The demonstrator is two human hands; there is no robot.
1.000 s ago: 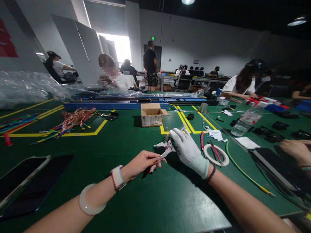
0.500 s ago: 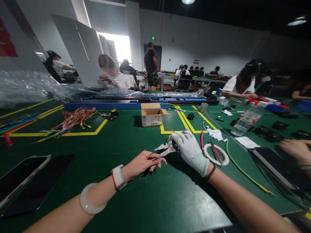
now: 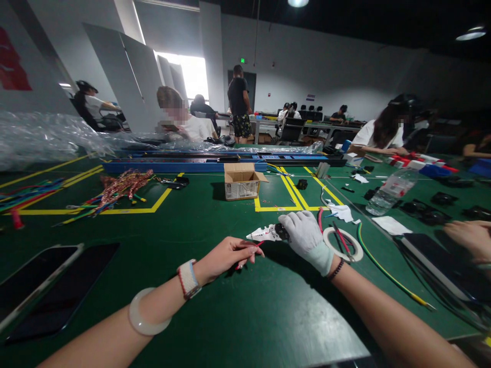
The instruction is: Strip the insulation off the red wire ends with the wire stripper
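Near the middle of the green table, my left hand [image 3: 230, 257], bare, pinches a thin red wire [image 3: 260, 245] whose end points up to the right. My right hand [image 3: 307, 236], in a white glove, is wrapped round the dark handles of wire strippers [image 3: 267, 233]. Their silver jaws look closed and point left, just above the red wire. An open cardboard box [image 3: 241, 185] stands beyond the hands. Right of my glove lies a white ring of tape [image 3: 329, 235] with red pieces across it.
Two phones [image 3: 65, 294] lie at the left. Copper strands [image 3: 125, 188] and coloured wires [image 3: 34, 194] sit farther back. A plastic bottle [image 3: 391, 191], a green-yellow cable [image 3: 383, 273] and another person's hand [image 3: 470, 237] are on the right. Several people sit beyond.
The stripper jaws have closed and come away from the red wire, which now shows below them. My gloved hand has turned and moved slightly right. The copper bits near the jaws no longer show.
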